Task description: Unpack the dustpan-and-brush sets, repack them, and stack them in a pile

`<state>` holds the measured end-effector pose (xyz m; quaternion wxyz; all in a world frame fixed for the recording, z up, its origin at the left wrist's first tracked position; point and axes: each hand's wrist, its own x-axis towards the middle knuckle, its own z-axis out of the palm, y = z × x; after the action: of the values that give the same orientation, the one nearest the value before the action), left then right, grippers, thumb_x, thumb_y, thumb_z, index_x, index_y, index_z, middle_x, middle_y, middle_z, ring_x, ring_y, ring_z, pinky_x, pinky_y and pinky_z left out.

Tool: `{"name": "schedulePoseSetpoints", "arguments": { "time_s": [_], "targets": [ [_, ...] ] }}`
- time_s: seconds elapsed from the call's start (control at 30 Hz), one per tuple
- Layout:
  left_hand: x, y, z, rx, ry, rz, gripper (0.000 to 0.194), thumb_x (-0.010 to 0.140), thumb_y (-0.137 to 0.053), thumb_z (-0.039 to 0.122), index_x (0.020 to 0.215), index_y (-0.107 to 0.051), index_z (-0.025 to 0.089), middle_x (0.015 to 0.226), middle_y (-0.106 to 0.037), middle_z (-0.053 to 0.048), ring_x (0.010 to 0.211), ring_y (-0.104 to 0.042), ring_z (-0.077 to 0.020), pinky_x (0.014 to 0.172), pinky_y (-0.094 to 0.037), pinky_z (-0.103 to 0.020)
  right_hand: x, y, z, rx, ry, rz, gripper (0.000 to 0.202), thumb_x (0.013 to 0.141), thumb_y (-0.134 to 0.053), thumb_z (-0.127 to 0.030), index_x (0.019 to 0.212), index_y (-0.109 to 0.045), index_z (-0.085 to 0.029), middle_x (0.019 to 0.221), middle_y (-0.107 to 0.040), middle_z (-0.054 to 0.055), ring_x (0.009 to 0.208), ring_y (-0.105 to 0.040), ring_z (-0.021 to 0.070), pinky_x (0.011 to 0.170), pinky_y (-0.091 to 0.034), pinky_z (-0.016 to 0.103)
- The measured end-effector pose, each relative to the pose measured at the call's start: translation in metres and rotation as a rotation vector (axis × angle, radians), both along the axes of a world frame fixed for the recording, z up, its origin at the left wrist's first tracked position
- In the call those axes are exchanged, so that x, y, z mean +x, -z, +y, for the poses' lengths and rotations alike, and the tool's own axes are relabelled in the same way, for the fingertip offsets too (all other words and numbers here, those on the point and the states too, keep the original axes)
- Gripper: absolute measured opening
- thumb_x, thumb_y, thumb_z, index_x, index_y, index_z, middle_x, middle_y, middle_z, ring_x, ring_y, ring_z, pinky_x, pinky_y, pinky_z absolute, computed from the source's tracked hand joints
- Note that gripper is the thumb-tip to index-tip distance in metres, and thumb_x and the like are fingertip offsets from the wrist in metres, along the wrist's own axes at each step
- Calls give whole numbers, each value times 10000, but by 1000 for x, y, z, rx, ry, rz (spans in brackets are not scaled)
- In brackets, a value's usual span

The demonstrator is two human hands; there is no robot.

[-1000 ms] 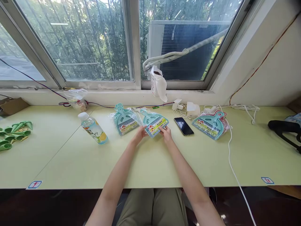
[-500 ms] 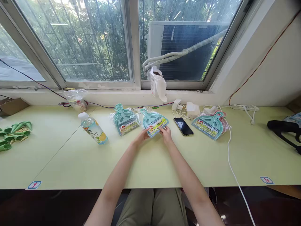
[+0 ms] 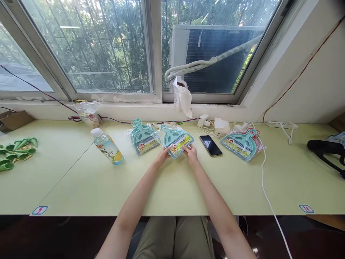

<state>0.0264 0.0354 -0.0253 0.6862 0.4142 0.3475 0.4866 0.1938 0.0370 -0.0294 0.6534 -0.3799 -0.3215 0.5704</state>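
A teal dustpan-shaped item in clear wrapping with a yellow-green label, the middle package (image 3: 175, 138), is held by its near edge between both hands. My left hand (image 3: 163, 155) grips its lower left corner, fingers closed on it. At the lower right edge, my right hand (image 3: 190, 152) pinches the same package. Just left of it lies a stack of similar teal packages (image 3: 142, 136), close beside or touching it. Another stack, teal and red packages (image 3: 241, 143), rests farther right, beyond a black phone (image 3: 210, 145).
A bottle (image 3: 108, 147) leans left of the packages, and green cones (image 3: 17, 153) lie at far left. Behind are a plastic bag (image 3: 88, 113), a white charger (image 3: 203, 120) and a small white box (image 3: 221, 127). A white cable (image 3: 263, 180) crosses the table's right side.
The view has shifted very slightly. Both hands still hold the middle package in nearly the same place.
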Motion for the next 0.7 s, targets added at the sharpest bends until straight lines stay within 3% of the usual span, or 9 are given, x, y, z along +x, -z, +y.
{"name": "schedulePoseSetpoints", "arguments": {
  "time_s": [0.3,0.53,0.7],
  "targets": [
    [1,-8,-10,2,237,42,538,789,-654,351,1254,-467,154,1202,-610,-156,886,-677,-232,697,-561,-316,-1,-2,-1,-1,88,30,430,544,-808,-240,914,-602,-164,869,-707,36,811,-679,189,756,-580,320],
    [3,1,-2,-31,108,62,460,767,-657,255,1184,-516,120,1122,-649,-159,817,-684,-242,695,-564,-353,-5,4,1,-1,96,25,440,559,-789,-231,947,-589,-177,856,-701,21,797,-678,174,728,-579,301],
    [1,-1,-3,14,67,118,426,740,-670,206,1137,-538,125,1044,-679,-133,769,-684,-226,723,-561,-379,-6,7,3,-36,70,49,367,563,-751,-195,882,-568,-194,828,-704,-1,756,-682,153,682,-575,259]
  ]
}}
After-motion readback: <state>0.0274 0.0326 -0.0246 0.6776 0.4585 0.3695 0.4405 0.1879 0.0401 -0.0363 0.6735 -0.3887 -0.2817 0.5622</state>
